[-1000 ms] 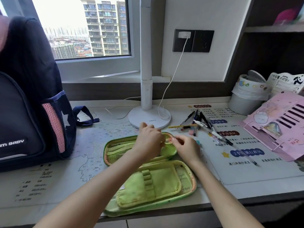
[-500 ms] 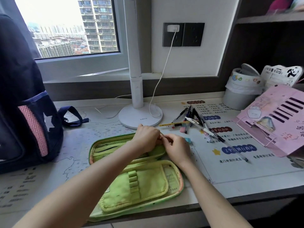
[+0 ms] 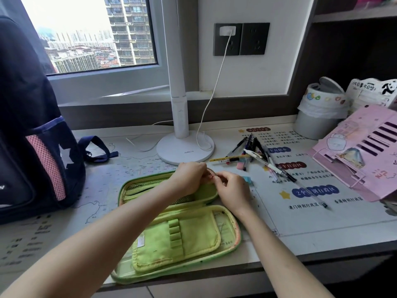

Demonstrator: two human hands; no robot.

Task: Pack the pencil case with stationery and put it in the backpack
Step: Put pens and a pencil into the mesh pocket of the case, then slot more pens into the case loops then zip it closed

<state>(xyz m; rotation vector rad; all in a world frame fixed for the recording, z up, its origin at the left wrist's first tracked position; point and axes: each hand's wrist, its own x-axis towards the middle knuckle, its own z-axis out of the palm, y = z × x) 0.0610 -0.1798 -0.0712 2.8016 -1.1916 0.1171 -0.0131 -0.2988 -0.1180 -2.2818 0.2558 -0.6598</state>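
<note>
The lime-green fabric pencil case (image 3: 171, 239) lies unzipped and spread flat in two halves at the front of the desk (image 3: 322, 239). Its near half carries a flap with elastic pen loops; its far half has a mesh pocket. To its right, behind it, a loose heap of dark pens (image 3: 255, 147) fans out, crossed by a yellow pencil (image 3: 227, 158), with a small pink block (image 3: 241, 165) beside them. A clear pen (image 3: 309, 193) lies apart, nearer. The navy backpack (image 3: 25, 125) stands upright at far left, its pink mesh side pocket facing the case.
</note>
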